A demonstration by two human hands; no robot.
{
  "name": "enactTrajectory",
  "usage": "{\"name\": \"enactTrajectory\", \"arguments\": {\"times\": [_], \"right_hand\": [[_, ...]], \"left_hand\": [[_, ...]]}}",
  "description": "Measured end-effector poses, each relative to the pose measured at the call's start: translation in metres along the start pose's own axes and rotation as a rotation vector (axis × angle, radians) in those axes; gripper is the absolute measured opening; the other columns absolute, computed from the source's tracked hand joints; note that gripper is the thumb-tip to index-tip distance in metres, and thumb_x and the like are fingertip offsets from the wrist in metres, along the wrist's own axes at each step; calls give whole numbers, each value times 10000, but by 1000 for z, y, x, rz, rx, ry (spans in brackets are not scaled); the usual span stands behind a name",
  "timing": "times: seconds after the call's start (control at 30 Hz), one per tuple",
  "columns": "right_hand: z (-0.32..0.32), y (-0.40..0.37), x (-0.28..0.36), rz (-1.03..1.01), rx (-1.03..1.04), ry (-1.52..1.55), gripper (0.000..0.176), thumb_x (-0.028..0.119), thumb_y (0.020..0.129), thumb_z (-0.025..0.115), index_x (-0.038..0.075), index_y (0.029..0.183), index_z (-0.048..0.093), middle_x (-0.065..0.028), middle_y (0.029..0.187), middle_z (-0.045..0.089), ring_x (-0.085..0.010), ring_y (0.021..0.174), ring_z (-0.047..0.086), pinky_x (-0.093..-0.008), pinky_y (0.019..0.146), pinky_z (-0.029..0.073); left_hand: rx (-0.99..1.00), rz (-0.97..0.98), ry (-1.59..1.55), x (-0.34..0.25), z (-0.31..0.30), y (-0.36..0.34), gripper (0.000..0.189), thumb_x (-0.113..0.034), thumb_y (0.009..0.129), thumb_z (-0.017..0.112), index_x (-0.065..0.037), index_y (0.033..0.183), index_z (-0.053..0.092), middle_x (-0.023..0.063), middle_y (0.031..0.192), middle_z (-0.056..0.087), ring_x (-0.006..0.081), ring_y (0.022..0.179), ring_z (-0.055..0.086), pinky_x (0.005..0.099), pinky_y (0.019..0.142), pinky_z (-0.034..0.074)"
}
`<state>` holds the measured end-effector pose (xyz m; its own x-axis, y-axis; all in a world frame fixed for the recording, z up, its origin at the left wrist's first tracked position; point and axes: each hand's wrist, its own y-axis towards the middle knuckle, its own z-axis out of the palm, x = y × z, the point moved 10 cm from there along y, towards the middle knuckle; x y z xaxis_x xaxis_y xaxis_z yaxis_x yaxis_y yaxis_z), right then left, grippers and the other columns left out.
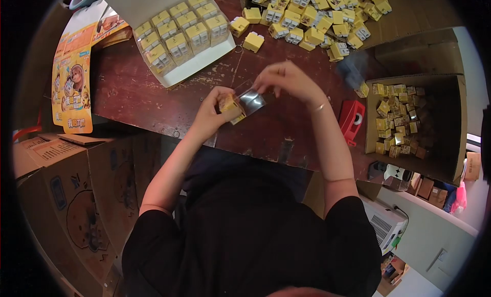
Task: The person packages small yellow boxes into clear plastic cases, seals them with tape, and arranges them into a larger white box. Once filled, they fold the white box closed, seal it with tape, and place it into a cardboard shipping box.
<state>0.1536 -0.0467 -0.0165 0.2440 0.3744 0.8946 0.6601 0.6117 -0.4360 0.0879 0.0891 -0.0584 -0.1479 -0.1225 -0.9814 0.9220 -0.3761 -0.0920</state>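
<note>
My left hand (210, 113) is closed round a small yellow box (234, 113) with printed sides, held just above the table. A clear plastic box (252, 100) with a shiny face extends from it to the right. At that plastic's upper edge, the fingers of my right hand (286, 81) are pinched, slightly blurred. Beyond my hands stands an open white carton (176, 76) with rows of yellow pieces in clear boxes. Loose yellow pieces (253, 41) lie to the right of the carton, beside a large heap (312, 21).
A cardboard box (440, 169) at right holds many small packed boxes (396, 120). Next to it lies a red tape dispenser (351, 120). Printed orange card sheets (76, 92) hang over the table's left edge. Big cardboard cartons (87, 195) stand at lower left.
</note>
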Motion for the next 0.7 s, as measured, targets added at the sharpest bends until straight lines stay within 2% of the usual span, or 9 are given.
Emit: {"name": "enactTrajectory", "arguments": {"times": [0.07,0.1,0.17,0.2,0.27,0.4,0.5,0.57,0.7], "right_hand": [[-64,38,7,-127,-446,-317,314,262,894,592,-19,1023,649,-79,873,693,-123,722,636,-249,638,491],[-69,64,-5,-130,-444,-316,314,262,894,592,-19,1023,649,-79,873,693,-123,722,636,-249,638,491],[-84,64,22,-411,-981,-952,342,303,888,606,-17,1006,621,-98,821,678,-181,650,622,-277,620,490],[-83,61,29,-412,-982,-954,342,303,888,606,-17,1006,621,-98,821,678,-181,650,622,-277,620,490],[-73,84,0,-143,-565,-572,388,282,820,679,26,1092,576,-167,981,656,-332,903,627,-377,752,508],[-35,40,7,-240,-519,-930,463,172,737,743,80,1122,503,-149,931,620,-337,908,615,-404,731,507],[-17,-5,11,-405,-518,-772,450,149,725,734,78,1107,506,-114,922,594,-332,890,612,-406,730,512],[-16,-30,7,-320,-491,-810,441,131,714,726,77,1096,512,-104,946,586,-331,901,609,-399,739,513],[-27,-81,6,-166,-424,-801,469,42,677,689,69,1117,527,-118,1009,549,-281,902,594,-335,772,496]], "left_hand": [[-113,-194,-404,22,-15,-12,489,-78,801,651,-62,1243,442,85,1124,549,202,1032,576,314,880,473],[-115,-193,-401,23,-21,-16,489,-78,801,651,-62,1243,442,85,1124,549,202,1032,576,314,880,473],[-26,-293,-778,30,-11,-23,443,-157,849,618,-84,1251,448,93,1153,552,238,1017,603,359,845,517],[-24,-292,-778,25,-10,-24,443,-157,849,618,-84,1251,448,93,1153,552,238,1017,603,359,845,517],[25,-290,-863,10,-2,-25,421,-233,895,577,-87,1265,438,80,1141,553,238,1002,602,387,833,531],[-91,-292,-881,25,-9,-17,483,-273,890,579,-81,1307,430,67,1095,561,221,1020,586,356,846,523],[1,-270,-659,19,-6,-5,459,-314,906,583,-76,1278,457,41,1034,547,154,984,565,306,852,485],[-53,-178,-303,12,-13,4,372,-239,883,622,-83,1200,504,7,949,564,94,855,564,257,749,469],[28,-189,-62,16,-5,16,427,-219,816,688,-69,1174,511,-1,895,557,69,792,527,227,695,428]]}}
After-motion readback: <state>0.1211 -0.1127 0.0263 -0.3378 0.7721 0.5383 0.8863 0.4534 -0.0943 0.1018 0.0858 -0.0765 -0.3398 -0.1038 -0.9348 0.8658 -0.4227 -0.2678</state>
